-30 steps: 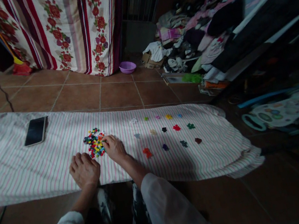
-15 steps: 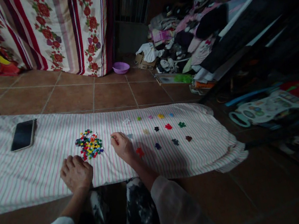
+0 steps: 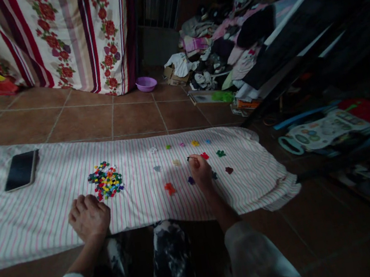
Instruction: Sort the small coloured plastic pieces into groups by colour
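My right hand (image 3: 200, 170) is closed in a pinch over the middle row of small colour groups. Its fingertips are at the black group, mostly hidden, and a small dark piece (image 3: 189, 158) shows at them. Just beyond the hand lies the red group (image 3: 204, 155); nearer me are the dark purple group (image 3: 191, 180) and a partly covered grey-blue one. My left hand (image 3: 89, 216) rests closed on the striped cloth (image 3: 147, 207), knuckles up, its palm hidden. Ahead of it is a mixed heap of tiny coloured plastic pieces (image 3: 106, 181).
More groups lie about, including orange (image 3: 169, 188), green (image 3: 221, 153), brown (image 3: 229, 170) and yellow (image 3: 195, 143). A phone (image 3: 21, 170) lies at the left. Beyond the cloth, a purple basin (image 3: 146, 84) stands on the tiled floor near heaped clothes (image 3: 226, 45).
My right hand has moved right, from beside the mixed heap to the black group. My left hand stays resting on the cloth. The view has shifted slightly.
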Demonstrator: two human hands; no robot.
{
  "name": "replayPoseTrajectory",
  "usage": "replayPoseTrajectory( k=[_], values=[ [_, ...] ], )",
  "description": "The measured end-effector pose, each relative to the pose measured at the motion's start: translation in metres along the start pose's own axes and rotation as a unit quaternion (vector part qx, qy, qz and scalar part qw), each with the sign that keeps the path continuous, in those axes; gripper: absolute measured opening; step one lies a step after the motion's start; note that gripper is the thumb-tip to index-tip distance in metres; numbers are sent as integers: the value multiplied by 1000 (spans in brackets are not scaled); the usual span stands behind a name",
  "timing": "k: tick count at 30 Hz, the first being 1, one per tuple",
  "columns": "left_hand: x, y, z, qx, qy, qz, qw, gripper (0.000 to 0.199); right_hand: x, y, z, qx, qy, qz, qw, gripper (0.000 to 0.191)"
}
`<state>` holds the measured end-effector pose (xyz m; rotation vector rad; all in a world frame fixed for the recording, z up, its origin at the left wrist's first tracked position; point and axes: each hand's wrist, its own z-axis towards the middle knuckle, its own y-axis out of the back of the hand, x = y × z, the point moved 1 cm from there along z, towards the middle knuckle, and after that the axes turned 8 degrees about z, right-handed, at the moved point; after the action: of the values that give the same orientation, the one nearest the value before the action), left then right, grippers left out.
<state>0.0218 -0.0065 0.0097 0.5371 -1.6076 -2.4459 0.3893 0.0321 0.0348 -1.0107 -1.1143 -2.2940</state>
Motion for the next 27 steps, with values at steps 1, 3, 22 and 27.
replayPoseTrajectory(
  k=[1, 3, 22, 27],
  values=[
    [0, -1, 0, -1, 0, -1, 1000, 34, -10, 10, 6, -13, -8, -14, 1000, 37],
    [1, -2, -1, -3, 0, -5, 1000, 34, -32, 31, 18, -42, -38, -37, 998, 38],
    [-3, 1, 1, 7, 0, 30, 1000, 36, -133, 96, 100, -41, -128, -125, 983, 19],
    [-1, -1, 1, 4, -3, 26, 1000, 34, -134, 87, 103, -7, -100, -143, 985, 24]
  ],
)
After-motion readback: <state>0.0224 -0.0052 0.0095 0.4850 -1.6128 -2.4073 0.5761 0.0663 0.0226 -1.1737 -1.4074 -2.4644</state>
